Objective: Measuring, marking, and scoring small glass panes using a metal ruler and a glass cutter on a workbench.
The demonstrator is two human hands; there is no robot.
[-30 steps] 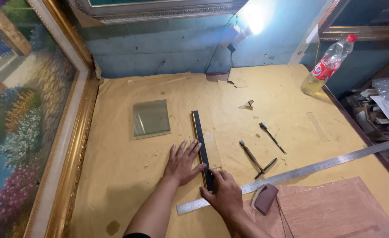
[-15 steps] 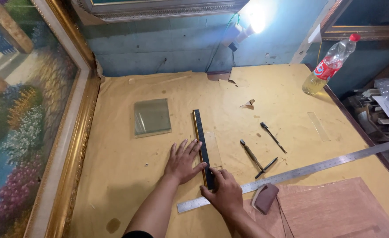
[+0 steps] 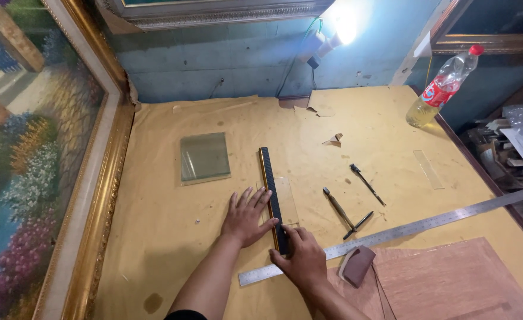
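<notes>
— What was seen along the left edge of the bench point(image 3: 172, 249)?

— A gilt-framed landscape painting point(image 3: 30, 160) was propped there. A square pane of glass point(image 3: 204, 157) was laid flat toward the back, left of centre.

— And the hands?

— The left hand point(image 3: 246, 216) was pressed flat on the paper-covered top, fingers spread apart, its fingertips resting against a dark straightedge with a gold edge point(image 3: 271, 195). That bar was laid running from the middle toward the front edge, over a small clear pane point(image 3: 286, 198). The right hand point(image 3: 304, 258) was set on the bar's near end, fingers closed down on it, where a long steel ruler point(image 3: 403, 231) was crossed.

— What else was recorded to the right?

— Two slim dark tools point(image 3: 347, 213) point(image 3: 367, 184) were left mid-bench, a brown block point(image 3: 357, 265) beside the ruler, a reddish board point(image 3: 451, 281) at the front right corner, and a plastic bottle point(image 3: 442, 89) at the back right corner.
</notes>
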